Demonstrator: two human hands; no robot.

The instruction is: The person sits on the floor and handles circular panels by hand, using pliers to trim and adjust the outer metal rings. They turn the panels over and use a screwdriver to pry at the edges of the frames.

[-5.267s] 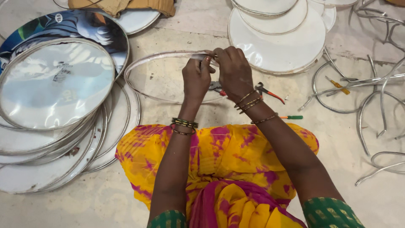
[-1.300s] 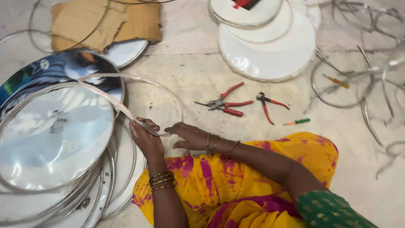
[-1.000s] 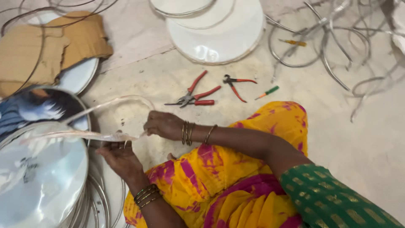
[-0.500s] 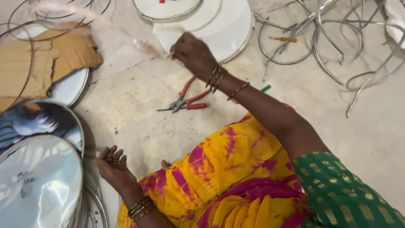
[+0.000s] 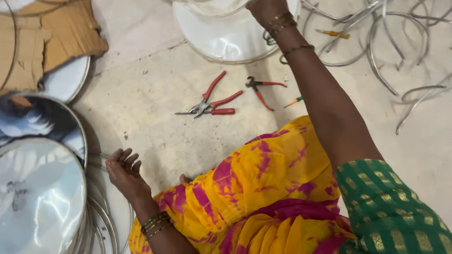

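Overall floor: pale, speckled stone floor, dusty.
On it: red-handled pliers; bent grey metal rings.
Left hand: fingers spread, resting by stacked round mirrors.
Right hand: on white round disc; finger state cannot be told.

Red pliers, torn cardboard

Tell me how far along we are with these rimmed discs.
Apparently done: a stack of rimmed discs lies at the left, with the left hand open at its edge. In hand: the right hand reaches onto the white discs at the top; its grip is cut off. Left: loose metal rings on the right. The red pliers lie unused.
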